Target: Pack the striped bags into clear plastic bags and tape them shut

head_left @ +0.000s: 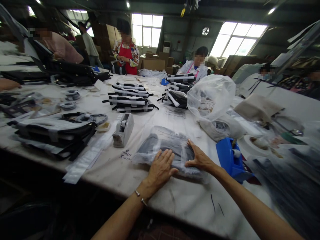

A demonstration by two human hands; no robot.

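Observation:
A clear plastic bag with a dark folded garment inside (165, 145) lies on the white table (140, 173) right in front of me. My left hand (160, 168) lies flat on the bag's near edge, fingers stretched out and together. My right hand (198, 156) presses on the bag's right side, fingers extended and the thumb tucked at the near edge. Neither hand grips anything. A thin bracelet sits on my left wrist.
A grey tape dispenser (123, 130) stands left of the bag, a blue one (230, 160) to its right. Stacks of bagged black-and-white items (130, 98) and a puffed clear bag (211, 96) lie further back. Several people work around the table.

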